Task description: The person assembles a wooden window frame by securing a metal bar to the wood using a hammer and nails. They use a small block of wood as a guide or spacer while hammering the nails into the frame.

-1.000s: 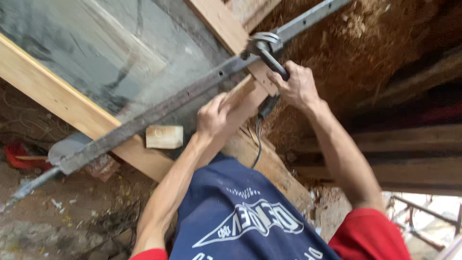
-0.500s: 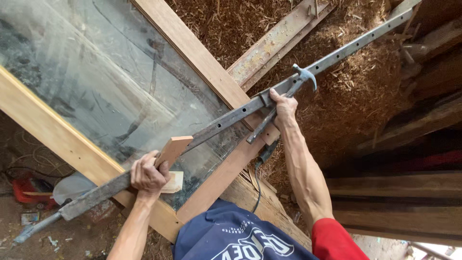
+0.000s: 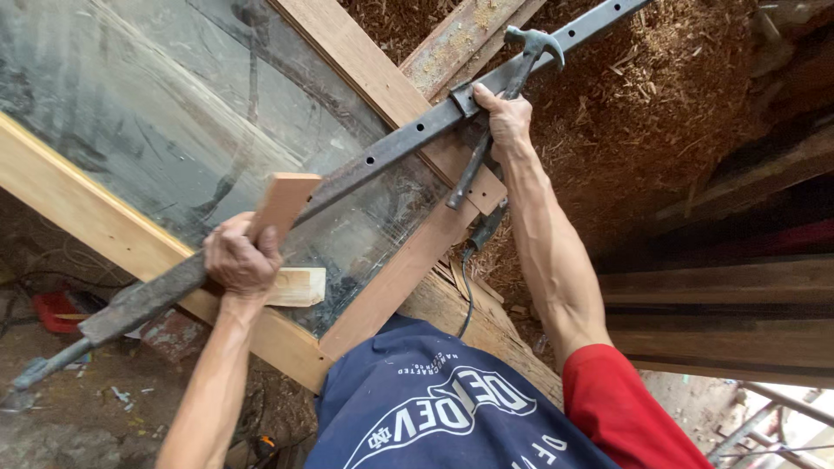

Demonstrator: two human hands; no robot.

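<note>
1. Soft, even daylight fills the scene; nothing is harshly lit.
2. The brightest spot is the lower right corner, where the picture washes out to near white.
3. The glass pane (image 3: 200,130) carries a dull grey sheen with faint streaky reflections, no hard glare.
4. The right side sinks into deep shadow among the dark beams (image 3: 738,295).
5. The right forearm (image 3: 547,252) is lit along its upper side, with shade beneath.
6. Focus is fairly sharp in the middle; the lower left ground (image 3: 78,408) looks softer and dim.
7. Straight lines bow slightly toward the edges.
</note>
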